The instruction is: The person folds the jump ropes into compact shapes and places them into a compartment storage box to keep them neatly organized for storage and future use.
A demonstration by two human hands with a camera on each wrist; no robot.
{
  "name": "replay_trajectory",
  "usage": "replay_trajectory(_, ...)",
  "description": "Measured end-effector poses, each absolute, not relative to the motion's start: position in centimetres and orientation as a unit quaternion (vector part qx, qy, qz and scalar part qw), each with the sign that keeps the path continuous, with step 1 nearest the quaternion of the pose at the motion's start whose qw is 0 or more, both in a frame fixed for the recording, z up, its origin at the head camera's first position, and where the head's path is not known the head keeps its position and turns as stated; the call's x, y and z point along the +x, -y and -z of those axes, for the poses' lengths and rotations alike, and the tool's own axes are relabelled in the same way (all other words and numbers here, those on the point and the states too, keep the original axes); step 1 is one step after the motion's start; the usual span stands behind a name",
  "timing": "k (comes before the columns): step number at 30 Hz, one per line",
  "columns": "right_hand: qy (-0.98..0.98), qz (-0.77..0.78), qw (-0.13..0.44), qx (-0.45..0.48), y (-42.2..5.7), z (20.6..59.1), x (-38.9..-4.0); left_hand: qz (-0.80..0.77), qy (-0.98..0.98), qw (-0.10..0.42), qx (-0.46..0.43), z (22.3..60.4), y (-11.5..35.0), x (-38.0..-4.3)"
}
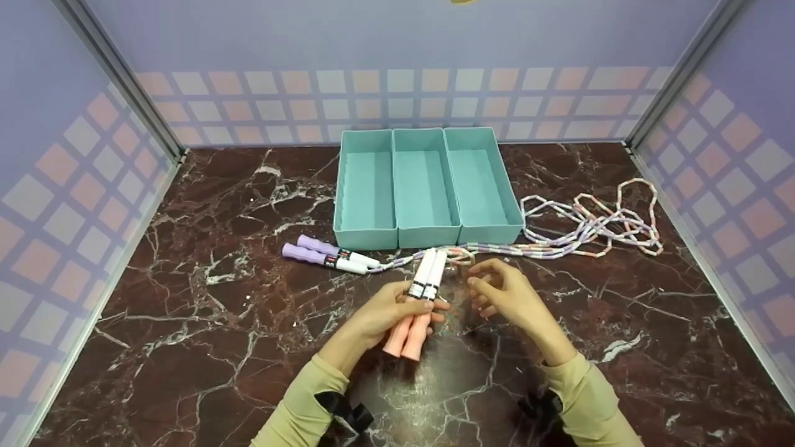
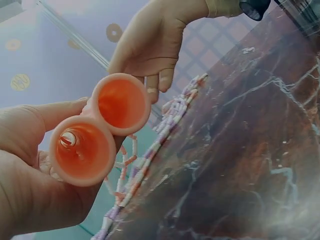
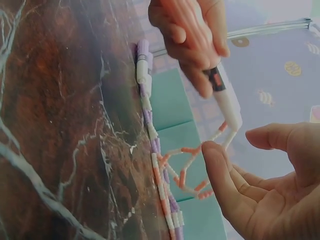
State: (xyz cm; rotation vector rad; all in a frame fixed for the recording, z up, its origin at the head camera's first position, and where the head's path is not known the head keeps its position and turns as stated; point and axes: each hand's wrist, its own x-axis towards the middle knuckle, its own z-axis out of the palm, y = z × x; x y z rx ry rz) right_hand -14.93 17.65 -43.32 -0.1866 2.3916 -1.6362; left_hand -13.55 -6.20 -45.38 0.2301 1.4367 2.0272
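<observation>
My left hand (image 1: 394,310) grips two orange-and-white jump rope handles (image 1: 417,316) side by side, their white ends pointing away from me. In the left wrist view the hollow orange ends (image 2: 82,152) face the camera. Orange-and-white beaded cord (image 3: 187,172) hangs from the white tips in the right wrist view. My right hand (image 1: 509,295) is apart from the handles, to their right, with fingers loosely bent and nothing between thumb and fingers. A second jump rope lies behind, its purple-and-white handles (image 1: 326,254) on the left.
A teal box with three compartments (image 1: 428,237) stands at the back middle. Tangled beaded cords (image 1: 596,230) lie to its right and run along its front. Patterned panels (image 1: 397,102) enclose the dark marbled table (image 1: 186,323) at the back and both sides.
</observation>
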Motion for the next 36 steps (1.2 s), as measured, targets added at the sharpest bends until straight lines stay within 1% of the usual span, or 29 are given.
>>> replay_trajectory(5, -0.828, 0.545, 0.106, -0.072, -17.6, 43.0, -15.4, -0.769, -0.550, 0.309, 0.103, 44.3, 6.7, -13.6)
replay_trajectory(11, -0.844, 0.525, 0.073, -0.078, -17.5, 42.6, -16.0, -0.767, -0.553, 0.306, 0.111, 43.0, 7.0, -13.6)
replay_trajectory(16, -0.860, 0.505, 0.015, -0.077, -17.0, 42.1, -16.5, -0.772, -0.542, 0.313, 0.107, 42.1, 7.3, -13.6)
replay_trajectory(20, -0.859, 0.500, -0.038, -0.099, -16.4, 42.0, -17.1, -0.776, -0.532, 0.317, 0.116, 41.5, 7.6, -13.7)
replay_trajectory(23, -0.856, 0.500, -0.059, -0.121, -15.9, 42.2, -17.5, -0.775, -0.532, 0.317, 0.126, 41.1, 7.8, -13.9)
replay_trajectory(27, -0.844, 0.512, -0.054, -0.151, -15.4, 42.6, -18.4, -0.771, -0.535, 0.318, 0.133, 40.7, 8.1, -14.0)
replay_trajectory(36, -0.793, 0.570, -0.007, -0.213, -14.4, 44.1, -20.4, -0.766, -0.541, 0.311, 0.154, 39.9, 8.4, -14.4)
